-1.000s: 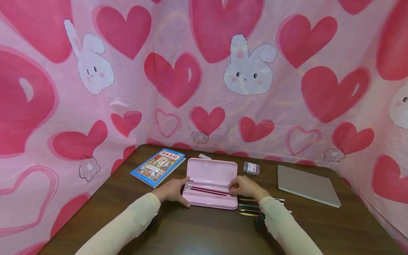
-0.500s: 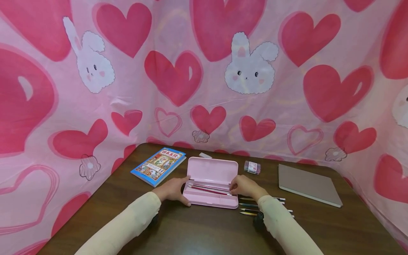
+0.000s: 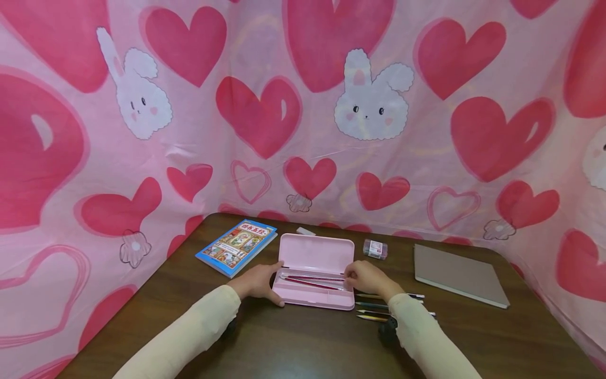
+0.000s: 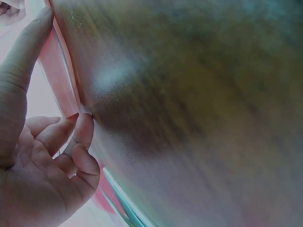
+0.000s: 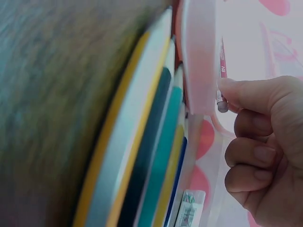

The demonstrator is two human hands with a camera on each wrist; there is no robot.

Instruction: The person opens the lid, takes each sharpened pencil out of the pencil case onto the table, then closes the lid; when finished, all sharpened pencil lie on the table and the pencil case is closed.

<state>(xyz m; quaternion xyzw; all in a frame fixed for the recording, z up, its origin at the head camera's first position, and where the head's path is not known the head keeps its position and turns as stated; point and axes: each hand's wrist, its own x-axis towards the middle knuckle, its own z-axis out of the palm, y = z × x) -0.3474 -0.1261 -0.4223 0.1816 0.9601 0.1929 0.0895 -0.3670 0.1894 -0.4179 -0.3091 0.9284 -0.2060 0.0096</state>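
A pink pencil case (image 3: 314, 300) lies with its lid raised on the table. Two dark red pencils (image 3: 310, 285) are in its long compartment, forming a narrow V. My left hand (image 3: 258, 281) grips the case's left end, thumb at the front corner and fingers toward the back. My right hand (image 3: 368, 278) is over the case's right end. In the right wrist view, its thumb and index finger pinch one red pencil (image 5: 223, 71) close to the eraser end, with the other fingers curled. Right of the case, several pencils (image 5: 154, 151) lie side by side, partly under my right wrist.
A blue-bordered book (image 3: 236, 247) lies at the back left. Behind the lid is a small white block (image 3: 305, 231). A clear-wrapped pack (image 3: 375, 249) sits at the back right, with a grey notebook (image 3: 459, 276) farther right. A heart-patterned curtain (image 3: 265, 116) borders the table.
My right hand has shifted slightly right and back. The red pencils, nearly together before, now stand apart at their right ends. My left hand keeps its grip on the case.
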